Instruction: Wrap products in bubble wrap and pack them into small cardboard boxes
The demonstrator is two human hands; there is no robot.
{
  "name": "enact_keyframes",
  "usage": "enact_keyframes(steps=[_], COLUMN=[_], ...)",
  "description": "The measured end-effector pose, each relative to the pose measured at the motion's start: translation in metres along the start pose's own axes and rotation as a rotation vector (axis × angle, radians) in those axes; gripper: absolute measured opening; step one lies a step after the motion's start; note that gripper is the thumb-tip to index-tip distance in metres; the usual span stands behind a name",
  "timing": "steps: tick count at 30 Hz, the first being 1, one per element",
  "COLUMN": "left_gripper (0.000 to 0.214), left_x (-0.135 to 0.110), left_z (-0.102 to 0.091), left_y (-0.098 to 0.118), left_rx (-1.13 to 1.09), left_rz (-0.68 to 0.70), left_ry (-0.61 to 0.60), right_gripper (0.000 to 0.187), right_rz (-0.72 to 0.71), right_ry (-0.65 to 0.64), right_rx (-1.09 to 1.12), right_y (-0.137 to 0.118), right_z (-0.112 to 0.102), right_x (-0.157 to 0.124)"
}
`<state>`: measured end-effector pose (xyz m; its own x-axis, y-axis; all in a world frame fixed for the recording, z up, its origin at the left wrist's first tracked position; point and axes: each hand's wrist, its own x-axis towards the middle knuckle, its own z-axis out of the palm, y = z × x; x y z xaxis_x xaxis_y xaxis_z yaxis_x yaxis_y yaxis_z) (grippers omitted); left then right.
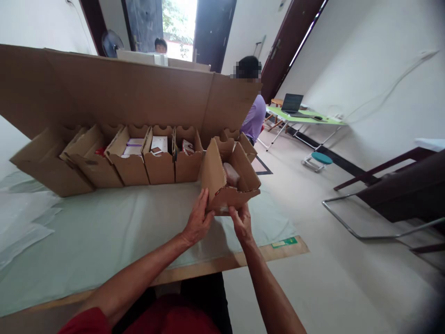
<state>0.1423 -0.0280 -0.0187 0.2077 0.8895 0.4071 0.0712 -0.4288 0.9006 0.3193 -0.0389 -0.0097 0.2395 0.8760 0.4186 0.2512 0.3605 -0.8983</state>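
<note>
I hold a small open cardboard box (229, 178) just above the table's right end. Inside it lies a wrapped pinkish item (231, 175). My left hand (198, 218) grips the box's near left corner, fingers curled against its wall. My right hand (241, 220) pinches the box's near bottom edge from below. The box's flaps stand up, tilted toward me.
A row of similar open cardboard boxes (132, 160) with small packets inside stands along a tall cardboard sheet (121, 93). The table (104, 232) has a pale green cover. A person in a purple shirt (253, 118) sits behind. A green table with a laptop (292, 103) and dark chairs (399, 190) stand at right.
</note>
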Motion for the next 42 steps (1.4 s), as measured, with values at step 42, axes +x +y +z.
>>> enact_keyframes(steps=[42], left_gripper=[0.055], left_x=[-0.043], left_z=[-0.025], left_y=[-0.021], left_rx=[0.250], left_rz=[-0.280], left_ry=[0.001], right_gripper=[0.030], right_rz=[-0.482], right_ry=[-0.132], right_rx=[-0.482], right_y=[-0.053], right_z=[0.124], right_x=[0.135])
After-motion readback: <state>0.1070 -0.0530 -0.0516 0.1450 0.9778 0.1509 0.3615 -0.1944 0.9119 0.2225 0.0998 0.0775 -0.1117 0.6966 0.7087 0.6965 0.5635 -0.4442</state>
